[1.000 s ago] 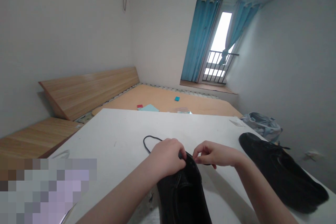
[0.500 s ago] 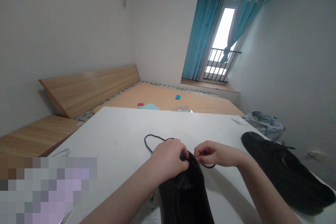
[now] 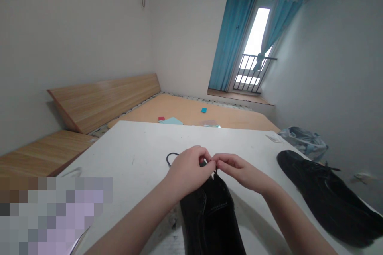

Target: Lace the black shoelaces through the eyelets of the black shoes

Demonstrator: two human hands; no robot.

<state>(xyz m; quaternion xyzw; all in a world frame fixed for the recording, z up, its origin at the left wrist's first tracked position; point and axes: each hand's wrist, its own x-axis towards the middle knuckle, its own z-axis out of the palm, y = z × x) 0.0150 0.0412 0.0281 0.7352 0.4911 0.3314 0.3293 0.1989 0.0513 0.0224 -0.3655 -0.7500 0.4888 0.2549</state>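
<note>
A black leather shoe (image 3: 209, 215) lies on the white table (image 3: 134, 147) right in front of me, toe pointing away. My left hand (image 3: 187, 171) is closed above its toe end, pinching the black shoelace (image 3: 170, 157), which loops out to the left on the table. My right hand (image 3: 236, 169) meets it fingertip to fingertip, pinched on the same lace just over the shoe. A second black shoe (image 3: 326, 197) lies on the table to the right, untouched.
A wooden bed frame (image 3: 191, 113) without a mattress stands beyond the table, with small blue and red items on it. A bin with a plastic bag (image 3: 305, 141) stands at the right. Blue curtains frame a balcony door (image 3: 253, 51). A blurred patch covers the lower left.
Both hands have come together above the shoe's toe end; the right hand moved left to meet the left. The lace loop on the table has shrunk.
</note>
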